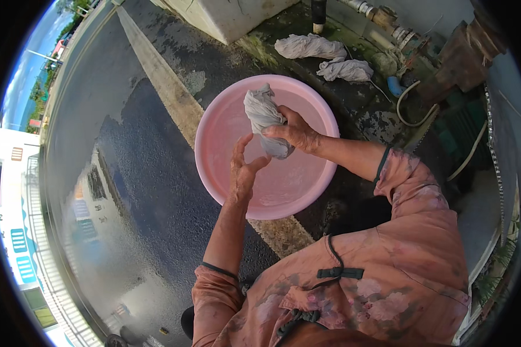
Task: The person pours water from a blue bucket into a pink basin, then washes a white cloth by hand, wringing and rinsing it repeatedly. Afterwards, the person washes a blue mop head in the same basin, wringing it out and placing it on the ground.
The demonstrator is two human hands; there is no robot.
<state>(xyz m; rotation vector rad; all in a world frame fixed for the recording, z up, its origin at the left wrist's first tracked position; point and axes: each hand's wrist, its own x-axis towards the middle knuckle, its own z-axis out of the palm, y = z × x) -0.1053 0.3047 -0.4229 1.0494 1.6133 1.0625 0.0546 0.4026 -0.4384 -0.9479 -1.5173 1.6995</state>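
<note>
A round pink plastic basin (267, 212) stands on the wet ground before me, with a little liquid in the bottom. Above it, my right hand (298, 132) grips a bundled, twisted pale grey cloth (262, 106) around its middle. The lower end of the cloth looks darker and wet. My left hand (243, 167) is close to the cloth's lower left side, fingers spread and curved. Its fingertips come near the cloth; whether they touch it is hard to tell.
Two twisted pale cloths (310, 46) (345, 70) lie on the mossy concrete ledge beyond the basin. Rusty pipes and a valve (386, 21), a hose (401, 104) and a white block (225, 17) are nearby. A pale painted stripe (160, 78) runs under the basin.
</note>
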